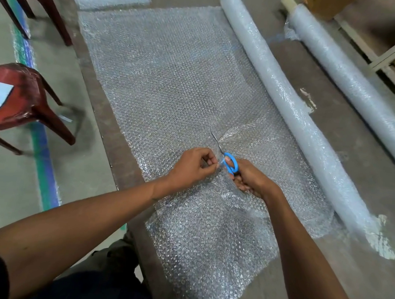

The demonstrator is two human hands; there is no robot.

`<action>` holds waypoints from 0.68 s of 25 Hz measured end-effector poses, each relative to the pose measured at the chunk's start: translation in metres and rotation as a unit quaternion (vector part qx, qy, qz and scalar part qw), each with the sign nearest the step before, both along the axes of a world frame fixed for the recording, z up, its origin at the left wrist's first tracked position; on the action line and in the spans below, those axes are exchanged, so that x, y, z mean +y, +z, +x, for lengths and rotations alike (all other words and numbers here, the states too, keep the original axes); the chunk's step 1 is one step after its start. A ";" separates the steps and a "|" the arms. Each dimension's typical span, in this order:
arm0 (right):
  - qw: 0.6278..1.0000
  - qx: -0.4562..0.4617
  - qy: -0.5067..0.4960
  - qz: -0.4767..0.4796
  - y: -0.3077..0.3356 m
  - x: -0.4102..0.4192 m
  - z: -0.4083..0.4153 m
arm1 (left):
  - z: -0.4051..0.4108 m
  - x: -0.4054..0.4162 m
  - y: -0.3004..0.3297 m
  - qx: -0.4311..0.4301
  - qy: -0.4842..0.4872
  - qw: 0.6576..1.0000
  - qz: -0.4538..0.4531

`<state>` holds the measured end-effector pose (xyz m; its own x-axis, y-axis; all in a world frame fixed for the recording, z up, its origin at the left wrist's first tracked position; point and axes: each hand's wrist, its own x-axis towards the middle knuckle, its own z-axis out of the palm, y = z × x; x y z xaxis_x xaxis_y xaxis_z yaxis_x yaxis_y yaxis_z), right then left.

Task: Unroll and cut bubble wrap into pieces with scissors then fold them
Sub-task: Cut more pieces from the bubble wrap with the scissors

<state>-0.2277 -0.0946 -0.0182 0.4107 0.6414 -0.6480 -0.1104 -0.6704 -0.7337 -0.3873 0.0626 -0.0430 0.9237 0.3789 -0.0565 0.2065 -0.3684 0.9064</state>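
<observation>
While the left hand [192,166] pinches the bubble wrap [172,84], the right hand [250,178] grips blue scissors [229,162], blades seemingly closed just beyond both.

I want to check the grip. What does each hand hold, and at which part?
Right hand holds the scissors by the blue handle loops. Left hand pinches the bubble wrap sheet at its cut edge, beside the blades.

floor: grey concrete [53,169], green-blue painted stripe [44,171] | furniture: two red plastic chairs [23,99] on left | cardboard box [325,5] top right
</observation>
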 end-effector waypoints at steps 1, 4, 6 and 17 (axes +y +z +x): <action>1.000 -0.003 0.001 -0.001 0.000 0.000 -0.001 | 0.000 0.001 0.000 0.001 0.000 1.000 -0.003; 1.000 -0.004 -0.004 -0.005 0.000 0.000 0.000 | 0.001 0.001 0.002 0.006 0.000 1.000 -0.004; 1.000 0.019 -0.016 -0.004 0.001 0.002 0.001 | 0.001 -0.001 0.003 0.006 -0.001 1.000 -0.003; 0.990 0.133 -0.039 0.034 -0.008 -0.013 0.014 | -0.008 0.007 0.005 0.026 0.055 0.997 -0.042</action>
<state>-0.2137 -0.1073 -0.0258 0.2820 0.6597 -0.6966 -0.3558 -0.6024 -0.7145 -0.3949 0.0698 -0.0376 0.8720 0.4693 -0.1388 0.2886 -0.2640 0.9203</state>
